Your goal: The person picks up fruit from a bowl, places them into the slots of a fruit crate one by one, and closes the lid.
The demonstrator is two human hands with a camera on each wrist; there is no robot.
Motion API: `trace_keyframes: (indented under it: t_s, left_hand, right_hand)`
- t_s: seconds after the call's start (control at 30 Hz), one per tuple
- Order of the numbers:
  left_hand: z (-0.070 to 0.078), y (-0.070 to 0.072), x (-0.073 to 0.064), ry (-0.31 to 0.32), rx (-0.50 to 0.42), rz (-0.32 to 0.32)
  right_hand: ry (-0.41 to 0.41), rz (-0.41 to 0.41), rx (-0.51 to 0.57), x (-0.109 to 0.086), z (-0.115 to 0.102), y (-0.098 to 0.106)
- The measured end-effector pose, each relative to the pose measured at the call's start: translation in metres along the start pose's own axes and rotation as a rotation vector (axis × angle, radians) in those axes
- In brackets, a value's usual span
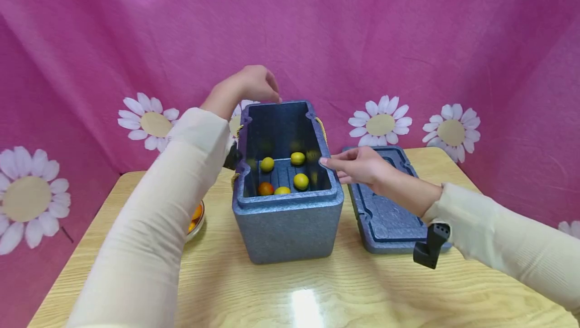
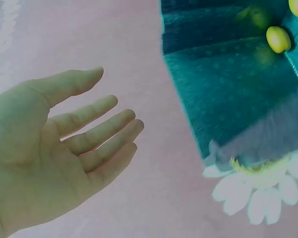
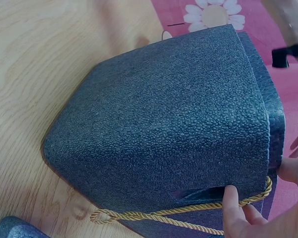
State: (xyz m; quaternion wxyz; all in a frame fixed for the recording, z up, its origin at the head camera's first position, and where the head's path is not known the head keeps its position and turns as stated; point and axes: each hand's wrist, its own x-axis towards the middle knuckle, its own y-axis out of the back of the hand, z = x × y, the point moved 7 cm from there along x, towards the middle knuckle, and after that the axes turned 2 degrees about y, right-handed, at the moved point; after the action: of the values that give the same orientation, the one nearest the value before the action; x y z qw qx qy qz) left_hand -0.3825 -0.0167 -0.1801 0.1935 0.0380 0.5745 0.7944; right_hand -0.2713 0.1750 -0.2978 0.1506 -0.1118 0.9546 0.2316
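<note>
A dark grey foam box (image 1: 290, 235) stands lidless on the table, with several small yellow fruits (image 1: 301, 181) and an orange-red fruit (image 1: 266, 188) on its floor. My left hand (image 2: 69, 134) is beside the box's far left corner, fingers extended and palm bare in the left wrist view. At the right wall, my right hand (image 1: 360, 166) holds the box's edge. Its thumb lies on the rim, while a fingertip (image 3: 231, 193) touches the side handle recess by the gold rope (image 3: 156, 216).
The grey box lid (image 1: 385, 212) lies on the wooden table (image 1: 281, 298) right of the box. A bowl (image 1: 198, 226) with orange fruits is partly hidden behind my left sleeve. A magenta cloth (image 1: 317, 31) with daisies hangs behind.
</note>
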Motion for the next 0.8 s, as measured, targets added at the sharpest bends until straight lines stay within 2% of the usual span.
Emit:
trace_keyframes:
  t_s: [0.13,0.27,0.4,0.5,0.8]
  left_hand:
    - [-0.009,0.006,-0.019,-0.033,-0.029,0.045]
    - [-0.026,0.001,-0.036,-0.072,-0.088,0.125]
    - [-0.046,-0.016,-0.057,-0.128,-0.152,0.200]
    - [-0.065,-0.030,-0.073,-0.140,-0.181,0.232]
    - [-0.131,-0.074,-0.104,-0.065,-0.279,0.312]
  right_hand:
    - [-0.001,0.003,0.009,0.002,0.001,0.000]
    - [0.006,0.005,0.009,0.003,0.002,0.000]
    - [0.015,0.010,0.013,0.004,0.004,0.000]
    - [0.020,0.014,0.027,0.004,0.005,0.000]
    - [0.022,0.022,0.054,0.004,0.004,0.001]
